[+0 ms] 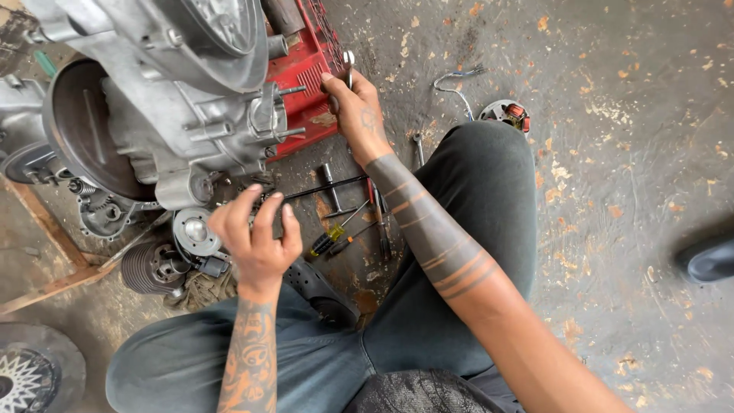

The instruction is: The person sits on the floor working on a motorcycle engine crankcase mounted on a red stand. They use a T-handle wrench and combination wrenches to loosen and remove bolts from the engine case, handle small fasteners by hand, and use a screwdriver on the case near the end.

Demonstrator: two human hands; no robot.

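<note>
A grey metal engine block (164, 92) rests on a red plastic crate (306, 73) at the upper left. My right hand (355, 111) reaches to the crate's edge and is closed around a thin metal tool (348, 67). My left hand (256, 233) hovers below the engine with fingers curled, above a round metal piston part (195, 229); whether it pinches something small I cannot tell. Between my hands, screwdrivers (336, 237) and a T-handle wrench (329, 187) lie on the concrete floor.
A finned cylinder (149, 268) and a rag lie near my left knee. A round stator plate with wires (505, 115) sits beyond my right knee. A spoked disc (23, 375) is at bottom left. Another person's dark shoe (707, 260) shows at the right edge.
</note>
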